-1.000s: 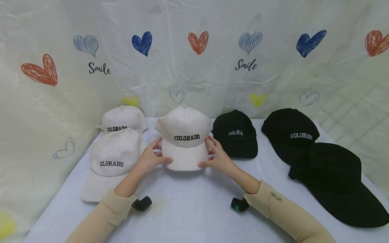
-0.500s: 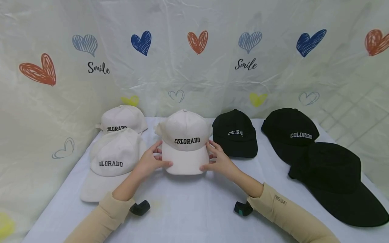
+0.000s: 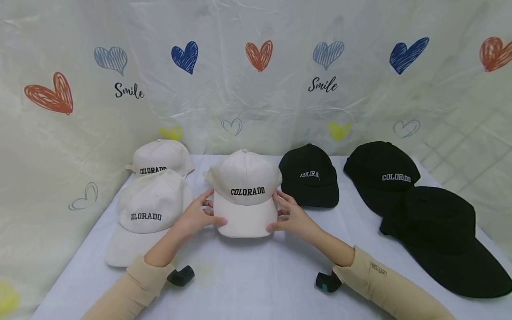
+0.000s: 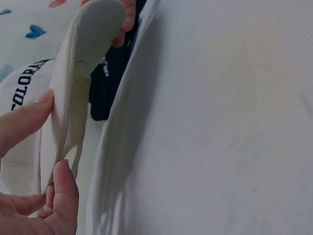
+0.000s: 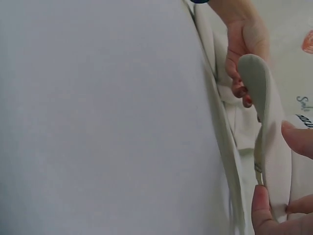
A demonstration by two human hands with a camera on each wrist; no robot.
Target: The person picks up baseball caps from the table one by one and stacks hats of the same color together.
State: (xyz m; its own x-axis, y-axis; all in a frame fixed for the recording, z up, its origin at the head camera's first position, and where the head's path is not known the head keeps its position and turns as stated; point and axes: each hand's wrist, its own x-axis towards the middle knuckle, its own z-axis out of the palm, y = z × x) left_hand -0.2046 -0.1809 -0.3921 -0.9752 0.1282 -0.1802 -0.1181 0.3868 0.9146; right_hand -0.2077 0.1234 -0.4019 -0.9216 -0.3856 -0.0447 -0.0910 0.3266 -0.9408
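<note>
A white baseball cap (image 3: 246, 218) lettered COLORADO is held at the middle of the table in the head view, its brim toward the person. My left hand (image 3: 198, 216) grips the brim's left edge, thumb on top and fingers beneath. On the opposite edge, my right hand (image 3: 294, 218) pinches the brim the same way. Both wrist views show the brim (image 4: 58, 112) raised off the cloth, between thumb and fingers. To the left, a white cap (image 3: 148, 204) lies in front of another white cap (image 3: 162, 155).
A black cap (image 3: 309, 178) sits just right of the held one. Farther right, a black cap (image 3: 382, 171) stands behind another black cap (image 3: 444, 235) with a wide brim. White cloth covers the table (image 3: 248, 284); a heart-print sheet (image 3: 288, 102) hangs behind.
Both hands have brought the held white cap slightly down and toward the person. Their grip on the brim stays the same, and the other caps have not moved.
</note>
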